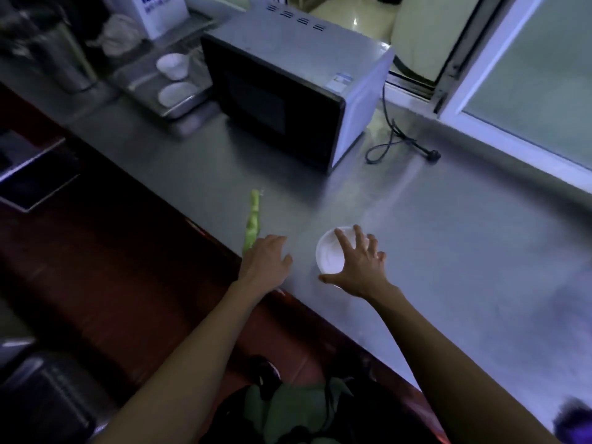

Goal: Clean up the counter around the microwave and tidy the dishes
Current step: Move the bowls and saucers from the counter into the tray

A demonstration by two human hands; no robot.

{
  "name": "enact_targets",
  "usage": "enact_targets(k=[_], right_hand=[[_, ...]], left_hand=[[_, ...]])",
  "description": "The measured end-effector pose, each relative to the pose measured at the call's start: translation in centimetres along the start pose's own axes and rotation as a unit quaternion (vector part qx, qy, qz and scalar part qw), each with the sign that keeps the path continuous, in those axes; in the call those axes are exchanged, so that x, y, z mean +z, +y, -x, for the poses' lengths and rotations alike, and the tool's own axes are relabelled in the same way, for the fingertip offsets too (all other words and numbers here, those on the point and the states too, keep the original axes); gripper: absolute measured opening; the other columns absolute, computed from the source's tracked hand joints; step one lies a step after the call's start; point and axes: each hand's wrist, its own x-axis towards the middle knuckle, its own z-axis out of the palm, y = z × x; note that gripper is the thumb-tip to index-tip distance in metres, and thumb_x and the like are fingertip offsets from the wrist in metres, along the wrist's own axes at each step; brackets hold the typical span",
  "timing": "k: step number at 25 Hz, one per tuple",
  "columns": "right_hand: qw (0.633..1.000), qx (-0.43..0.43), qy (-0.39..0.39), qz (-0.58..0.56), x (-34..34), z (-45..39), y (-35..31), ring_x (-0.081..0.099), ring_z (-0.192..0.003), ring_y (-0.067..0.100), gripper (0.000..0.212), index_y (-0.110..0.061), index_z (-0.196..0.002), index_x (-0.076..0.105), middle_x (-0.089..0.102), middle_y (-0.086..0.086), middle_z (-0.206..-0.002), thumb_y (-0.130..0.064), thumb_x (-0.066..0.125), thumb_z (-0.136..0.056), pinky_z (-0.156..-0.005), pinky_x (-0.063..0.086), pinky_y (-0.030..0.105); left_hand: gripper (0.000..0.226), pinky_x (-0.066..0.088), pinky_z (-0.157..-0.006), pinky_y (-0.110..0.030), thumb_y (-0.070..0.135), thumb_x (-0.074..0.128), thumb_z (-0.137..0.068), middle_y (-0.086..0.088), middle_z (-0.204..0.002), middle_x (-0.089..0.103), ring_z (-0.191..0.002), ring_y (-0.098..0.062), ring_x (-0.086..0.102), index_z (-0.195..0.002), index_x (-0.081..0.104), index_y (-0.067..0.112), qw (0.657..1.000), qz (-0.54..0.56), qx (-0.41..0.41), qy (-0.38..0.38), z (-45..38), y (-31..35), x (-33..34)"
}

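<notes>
Head view looks down on a steel counter point(448, 238) with a microwave point(288, 91) standing toward its far side. The right hand point(358, 264) is spread wide over a small white bowl point(330, 254) near the front edge, fingers splayed around the rim; whether it actually grips yet is unclear. The left hand point(266, 254) rests loosely curled on the near end of a green cloth point(251, 225), twisted long at the counter's edge; a firm hold cannot be confirmed. Left of the microwave, a metal tray point(179, 105) already carries a white cup point(173, 65) and a white dish point(176, 92). Judging by this, the tidying is partway: the bowl remains apart from the tray, and wiping looks unfinished.
</notes>
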Motion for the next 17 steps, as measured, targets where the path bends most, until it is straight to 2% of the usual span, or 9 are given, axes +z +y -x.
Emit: enact_targets(k=[4, 8, 12, 17], right_hand=[[0.999, -0.035, 0.002, 0.012, 0.6, -1.0, -6.4, 0.014, -0.141, 0.043, 0.116, -0.037, -0.150, 0.014, 0.003, 0.005, -0.161, -0.079, 0.071, -0.058, -0.103, 0.032, 0.063], [0.998, -0.062, -0.002, 0.026, 1.2, -2.8, -9.8, 0.016, -0.141, 0.044, 0.115, -0.037, -0.149, 0.016, 0.005, 0.007, -0.160, -0.077, 0.073, -0.058, -0.103, 0.034, 0.063], [0.996, -0.079, 0.000, 0.037, 1.9, -5.2, -10.2, 0.019, -0.140, 0.043, 0.114, -0.035, -0.149, 0.019, 0.009, 0.008, -0.160, -0.079, 0.071, -0.058, -0.101, 0.037, 0.063], [0.997, -0.074, -0.011, 0.012, 2.6, -9.3, -9.5, 0.019, -0.140, 0.043, 0.114, -0.034, -0.150, 0.020, 0.010, 0.008, -0.160, -0.078, 0.071, -0.058, -0.100, 0.038, 0.063]], left_hand=[[0.033, 0.051, -0.084, -0.043, 0.035, 0.050, -0.091, -0.005, -0.122, 0.061, -0.107, -0.028, 0.056, -0.119, 0.060, 0.019, 0.999, 0.008, -0.025, 0.035, 2.4, -5.7, -2.1], [0.027, 0.051, -0.087, -0.045, 0.031, 0.053, -0.092, -0.004, -0.120, 0.062, -0.109, -0.028, 0.056, -0.114, 0.062, 0.019, 0.996, 0.036, -0.049, 0.059, 2.6, -8.7, -2.4], [0.029, 0.051, -0.091, -0.047, 0.031, 0.055, -0.092, -0.006, -0.125, 0.059, -0.113, -0.030, 0.055, -0.116, 0.061, 0.017, 0.996, 0.047, -0.053, 0.060, 0.5, -9.6, -2.3], [0.020, 0.053, -0.080, -0.046, 0.037, 0.046, -0.094, -0.003, -0.114, 0.059, -0.103, -0.030, 0.057, -0.105, 0.056, 0.024, 0.998, 0.012, -0.061, -0.005, -5.6, -9.7, -2.0]])
